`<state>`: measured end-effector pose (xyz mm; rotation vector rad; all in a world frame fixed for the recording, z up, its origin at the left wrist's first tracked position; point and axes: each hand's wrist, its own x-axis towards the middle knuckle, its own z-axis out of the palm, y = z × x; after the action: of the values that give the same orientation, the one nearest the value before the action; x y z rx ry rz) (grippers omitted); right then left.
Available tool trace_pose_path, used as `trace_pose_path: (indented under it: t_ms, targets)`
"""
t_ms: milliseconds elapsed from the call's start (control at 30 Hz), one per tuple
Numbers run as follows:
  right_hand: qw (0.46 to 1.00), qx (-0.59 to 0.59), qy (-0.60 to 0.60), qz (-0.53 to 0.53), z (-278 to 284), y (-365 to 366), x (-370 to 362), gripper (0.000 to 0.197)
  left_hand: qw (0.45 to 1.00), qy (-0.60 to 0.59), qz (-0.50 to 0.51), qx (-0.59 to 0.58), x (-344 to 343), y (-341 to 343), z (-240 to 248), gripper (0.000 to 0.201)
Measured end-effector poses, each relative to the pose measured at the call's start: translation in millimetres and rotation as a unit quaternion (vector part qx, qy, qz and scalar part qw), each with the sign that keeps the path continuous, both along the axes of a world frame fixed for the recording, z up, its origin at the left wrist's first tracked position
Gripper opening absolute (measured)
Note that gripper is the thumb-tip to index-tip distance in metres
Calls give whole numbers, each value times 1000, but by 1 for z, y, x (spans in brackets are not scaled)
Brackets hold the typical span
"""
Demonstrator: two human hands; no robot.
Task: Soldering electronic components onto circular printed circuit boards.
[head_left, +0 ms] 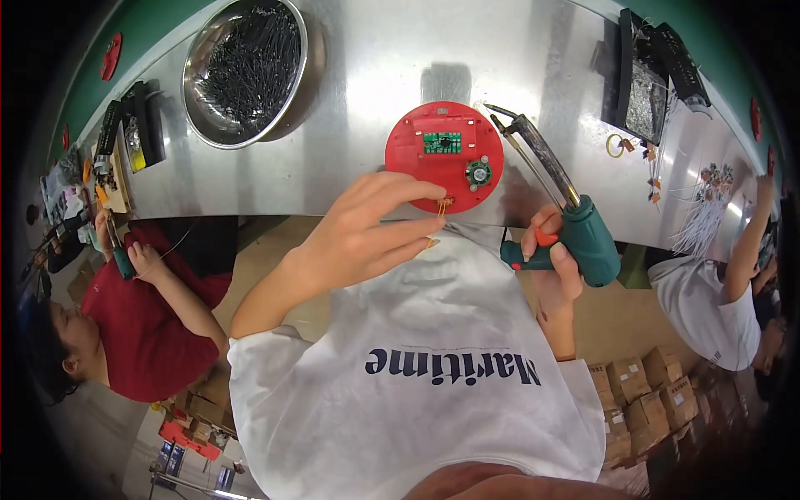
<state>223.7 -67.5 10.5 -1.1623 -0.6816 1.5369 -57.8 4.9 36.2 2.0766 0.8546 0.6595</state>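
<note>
A round red plastic housing point(402, 167) lies on the metal table in front of me. It bears a small green circuit board point(442, 143) and a round green-rimmed part point(478, 173) with a silvery centre. At its near edge, my left hand point(367, 225) has its fingertips closed around thin orange wires point(442, 208); the thumb is hidden. My right hand point(557, 250) grips a green soldering gun point(593, 242) by its handle, around the red trigger. The gun's long metal barrel points up and left, its tip beyond the housing's right rim.
A steel bowl point(191, 92) full of black wires stands at the upper left. On the right are a black tray point(642, 100), small loose parts point(652, 179) and a bundle of white wires point(700, 217). Co-workers sit on both sides, the left one in a red shirt point(142, 325).
</note>
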Motion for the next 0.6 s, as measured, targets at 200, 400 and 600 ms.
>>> trace_pose_path:
  t_ms: [200, 400, 600]
  targets:
    - [1000, 4, -19, -4, 8, 8, -18, 33, 986, -67, 71, -137, 18, -4, -9, 10]
    - [997, -18, -64, 34, 21, 33, -52, 31, 963, -61, 133, -225, 22, -7, -5, 8]
    - [991, 46, -110, 57, 24, 47, -69, 31, 969, -65, 146, -188, 26, -10, -8, 8]
